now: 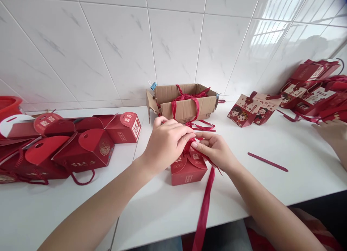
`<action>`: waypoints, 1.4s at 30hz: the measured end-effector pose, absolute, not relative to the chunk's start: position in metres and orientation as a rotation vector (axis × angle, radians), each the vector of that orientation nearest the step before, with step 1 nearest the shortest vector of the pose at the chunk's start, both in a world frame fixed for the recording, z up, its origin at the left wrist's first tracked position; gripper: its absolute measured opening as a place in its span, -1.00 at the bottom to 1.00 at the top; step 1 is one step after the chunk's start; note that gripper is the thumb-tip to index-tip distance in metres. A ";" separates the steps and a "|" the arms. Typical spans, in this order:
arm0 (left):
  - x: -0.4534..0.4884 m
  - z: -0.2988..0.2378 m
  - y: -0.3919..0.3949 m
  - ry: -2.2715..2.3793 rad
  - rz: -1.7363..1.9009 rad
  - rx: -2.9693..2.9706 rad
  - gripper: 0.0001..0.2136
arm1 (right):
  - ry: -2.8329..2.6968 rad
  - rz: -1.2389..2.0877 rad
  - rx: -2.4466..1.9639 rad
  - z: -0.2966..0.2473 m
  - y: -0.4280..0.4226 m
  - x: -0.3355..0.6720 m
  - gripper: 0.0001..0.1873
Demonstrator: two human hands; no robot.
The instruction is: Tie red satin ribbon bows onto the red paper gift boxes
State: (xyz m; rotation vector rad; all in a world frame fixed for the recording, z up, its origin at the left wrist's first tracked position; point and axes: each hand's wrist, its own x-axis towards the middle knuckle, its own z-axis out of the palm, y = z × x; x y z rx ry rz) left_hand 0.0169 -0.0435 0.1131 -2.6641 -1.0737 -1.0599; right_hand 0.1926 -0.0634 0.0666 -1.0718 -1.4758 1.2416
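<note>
gift box (180, 179): red, pale lettering | ribbon (204, 211): crimson | tiles (176, 38): white, grey-veined | carton (184, 112): brown

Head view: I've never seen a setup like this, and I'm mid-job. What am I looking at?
There is no machine here, just a person's bare hands. The single picture comes from a camera worn on that person's head, looking forward and down. The left hand and right hand hold a red ribbon at the top of a small red box. On the white table are more red boxes at left, an open cardboard box behind, and printed boxes at right.
</note>
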 end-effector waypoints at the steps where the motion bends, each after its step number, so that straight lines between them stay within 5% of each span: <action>1: 0.018 0.112 -0.043 -1.069 -1.073 -2.668 -0.81 | -1.494 1.231 -1.091 0.067 -0.063 0.192 -0.55; 13: 0.006 0.123 -0.040 -1.254 -1.134 -2.959 -0.77 | -1.564 0.975 -1.059 0.062 -0.061 0.185 -0.66; 23: -0.026 0.119 -0.024 -1.416 -0.219 -3.205 -0.85 | -1.615 1.190 -0.907 0.063 -0.065 0.189 -0.81; 29: -0.023 0.121 -0.022 -1.318 -0.345 -3.207 -0.87 | -1.586 1.457 -1.009 0.069 -0.063 0.193 -0.70; 37: -0.015 0.144 -0.040 -0.845 -0.558 -3.176 -0.76 | -1.618 1.254 -1.247 0.080 -0.066 0.178 -0.83; 42: 0.005 0.126 -0.036 -1.028 -0.869 -3.088 -0.82 | -1.852 1.176 -1.085 0.081 -0.070 0.180 -0.82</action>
